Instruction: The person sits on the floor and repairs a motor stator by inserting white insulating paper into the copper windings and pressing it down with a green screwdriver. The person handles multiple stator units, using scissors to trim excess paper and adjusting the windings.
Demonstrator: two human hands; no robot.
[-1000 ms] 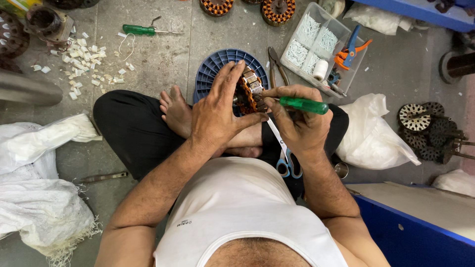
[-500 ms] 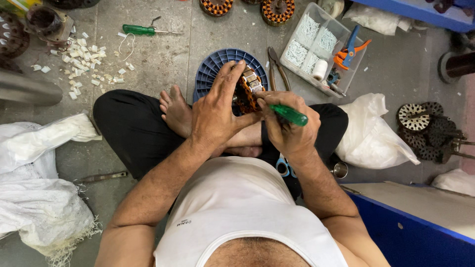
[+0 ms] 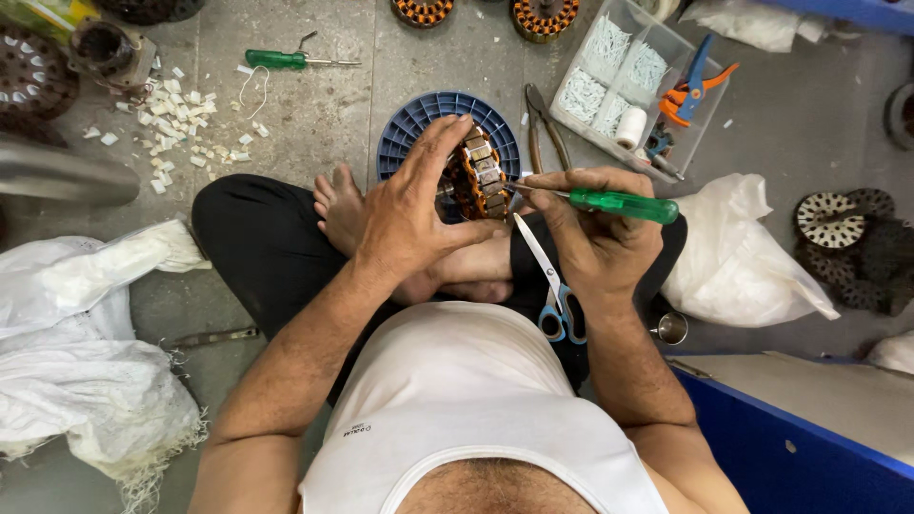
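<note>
I sit cross-legged on the floor. My left hand (image 3: 414,214) grips a round motor stator (image 3: 479,176) with copper windings, held on edge above my lap. My right hand (image 3: 586,233) is closed on a green-handled screwdriver (image 3: 624,204), its thin metal tip pointing left against the stator's rim. Blue-handled scissors (image 3: 552,290) lie on my right leg under that hand. A blue ribbed round plastic cover (image 3: 409,133) lies on the floor just beyond the stator.
A clear compartment box (image 3: 638,81) with white pieces, thread spool and orange-blue cutters stands far right. Pliers (image 3: 543,124) lie beside it. A second green screwdriver (image 3: 286,60) and white scraps (image 3: 181,119) lie far left. White bags (image 3: 86,381) and stator plates (image 3: 843,219) flank me.
My right hand has swung the screwdriver from a tilted position to nearly level, tip still at the stator. My left hand keeps its hold on the stator.
</note>
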